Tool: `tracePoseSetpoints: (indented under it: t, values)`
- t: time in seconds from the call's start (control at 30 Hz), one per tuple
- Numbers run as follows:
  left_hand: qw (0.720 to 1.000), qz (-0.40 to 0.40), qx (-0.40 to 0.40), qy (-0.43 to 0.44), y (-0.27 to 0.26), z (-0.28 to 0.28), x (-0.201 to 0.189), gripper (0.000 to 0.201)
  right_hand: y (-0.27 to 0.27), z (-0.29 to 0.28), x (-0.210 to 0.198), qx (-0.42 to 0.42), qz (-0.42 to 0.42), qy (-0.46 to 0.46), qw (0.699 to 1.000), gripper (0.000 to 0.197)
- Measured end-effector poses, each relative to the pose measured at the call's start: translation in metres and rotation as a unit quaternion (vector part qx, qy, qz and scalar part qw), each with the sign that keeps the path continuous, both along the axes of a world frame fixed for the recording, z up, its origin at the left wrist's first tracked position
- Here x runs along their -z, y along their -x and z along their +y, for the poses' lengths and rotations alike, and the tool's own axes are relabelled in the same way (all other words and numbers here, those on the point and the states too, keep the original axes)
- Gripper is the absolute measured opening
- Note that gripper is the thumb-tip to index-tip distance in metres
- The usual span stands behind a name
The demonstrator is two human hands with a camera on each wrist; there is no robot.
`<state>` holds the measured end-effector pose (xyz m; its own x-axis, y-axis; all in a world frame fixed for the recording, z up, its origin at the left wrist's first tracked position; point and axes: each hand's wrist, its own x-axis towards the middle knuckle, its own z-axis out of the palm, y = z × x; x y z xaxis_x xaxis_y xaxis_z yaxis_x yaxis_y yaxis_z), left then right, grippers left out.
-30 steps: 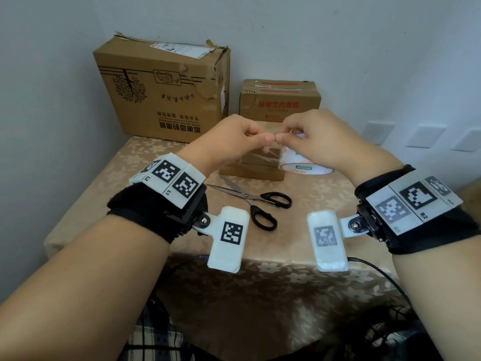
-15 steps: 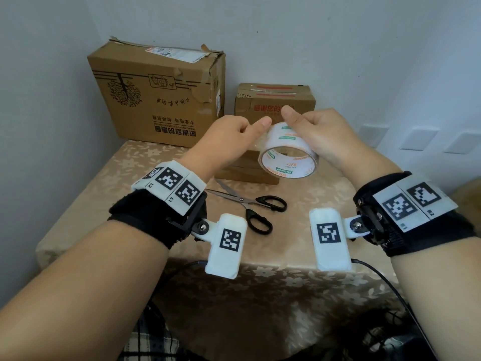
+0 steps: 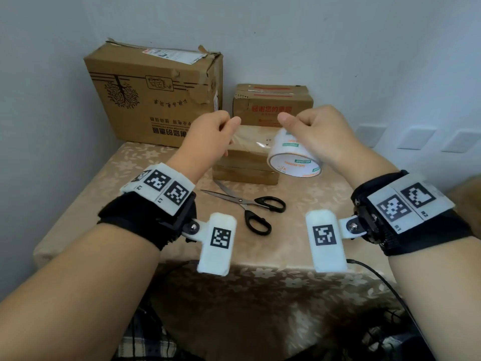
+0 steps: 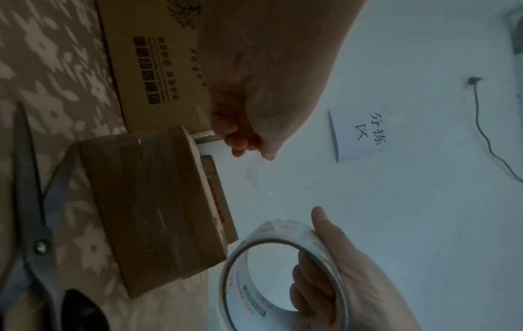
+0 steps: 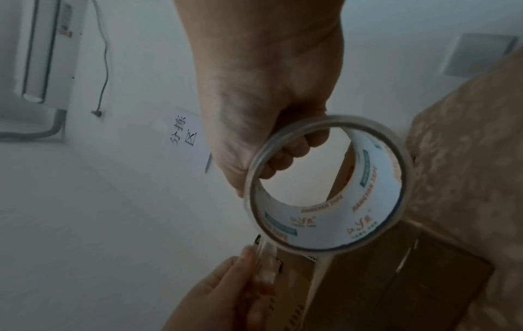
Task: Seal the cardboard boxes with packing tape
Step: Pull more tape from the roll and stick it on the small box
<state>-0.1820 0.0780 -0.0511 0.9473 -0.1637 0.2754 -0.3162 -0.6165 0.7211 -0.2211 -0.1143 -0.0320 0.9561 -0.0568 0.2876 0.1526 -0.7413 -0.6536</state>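
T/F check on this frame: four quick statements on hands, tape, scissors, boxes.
1. The right hand grips the tape roll. True.
2. The left hand holds the scissors. False: it pinches the pulled-out tape strip; the scissors lie on the table.
3. The large box stands at the back left. True.
4. The roll rests on the flat box. False: it is held above it.

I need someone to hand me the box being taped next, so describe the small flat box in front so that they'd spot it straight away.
Start at the big printed carton standing against the wall on the table. To its right sits a smaller box with red lettering, and directly in front of that lies the flat box, just beyond the scissors. It is the lowest of the three, plain brown with no printing showing.
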Motion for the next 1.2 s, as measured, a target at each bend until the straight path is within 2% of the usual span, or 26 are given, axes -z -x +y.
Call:
tracePoseSetpoints:
  t: [0.1, 0.2, 0.3, 0.37, 0.4, 0.5, 0.6, 0.67, 0.7, 0.77, 0.8, 0.9, 1.03, 1.1, 1.2]
  values:
    - [1.000, -0.008, -0.011, 0.012, 0.001, -0.002, 0.001, 0.030, 0.000, 0.003, 0.000, -0.006, -0.027, 0.031, 0.999, 0.053]
    - [0.999, 0.024, -0.001, 0.023, 0.001, -0.004, -0.002, 0.028, 0.001, 0.006, -0.002, -0.008, -0.046, 0.052, 0.998, 0.054]
    - [0.994, 0.074, 0.031, 0.072, 0.005, -0.008, -0.003, 0.012, 0.001, 0.007, -0.001, -0.011, -0.053, 0.088, 0.995, 0.055]
    - [0.986, 0.112, 0.054, 0.111, 0.005, -0.008, -0.004, 0.056, 0.001, 0.006, 0.000, -0.012, -0.052, 0.108, 0.993, 0.055]
    - [0.985, 0.120, 0.057, 0.109, 0.006, -0.008, -0.003, 0.062, 0.001, 0.006, 0.001, -0.013, -0.051, 0.114, 0.992, 0.055]
    - [0.989, 0.110, 0.070, 0.065, 0.010, -0.010, -0.005, 0.043, 0.002, 0.007, 0.001, -0.010, -0.049, 0.128, 0.990, 0.055]
    - [0.984, 0.126, 0.078, 0.094, 0.017, -0.014, -0.009, 0.040, 0.001, 0.007, 0.002, 0.002, -0.047, 0.159, 0.986, 0.055]
    - [0.979, 0.143, 0.084, 0.115, 0.019, -0.016, -0.012, 0.032, 0.001, 0.006, 0.002, 0.003, -0.046, 0.167, 0.985, 0.057]
    - [0.980, 0.145, 0.093, 0.103, 0.019, -0.015, -0.012, 0.036, 0.002, 0.007, 0.002, 0.001, -0.048, 0.162, 0.986, 0.059]
    - [0.983, 0.128, 0.122, 0.042, 0.017, -0.015, -0.007, 0.054, 0.005, 0.009, 0.001, -0.007, -0.055, 0.144, 0.988, 0.060]
    - [0.984, 0.113, 0.136, 0.023, 0.015, -0.014, -0.003, 0.054, 0.006, 0.011, -0.001, -0.011, -0.057, 0.133, 0.989, 0.060]
    - [0.986, 0.073, 0.144, 0.032, 0.012, -0.013, 0.000, 0.039, 0.006, 0.013, -0.003, -0.016, -0.058, 0.125, 0.990, 0.061]
    - [0.992, 0.021, 0.123, -0.004, 0.009, -0.012, -0.003, 0.039, 0.002, 0.005, 0.006, 0.019, 0.015, 0.213, 0.977, 0.066]
    - [0.995, 0.029, 0.091, -0.018, 0.005, -0.010, 0.002, 0.036, 0.000, 0.001, 0.010, 0.007, 0.035, 0.189, 0.981, 0.066]
    - [0.998, 0.026, 0.044, -0.042, 0.000, -0.005, 0.004, 0.033, -0.003, -0.006, 0.011, -0.021, 0.036, 0.071, 0.997, 0.063]
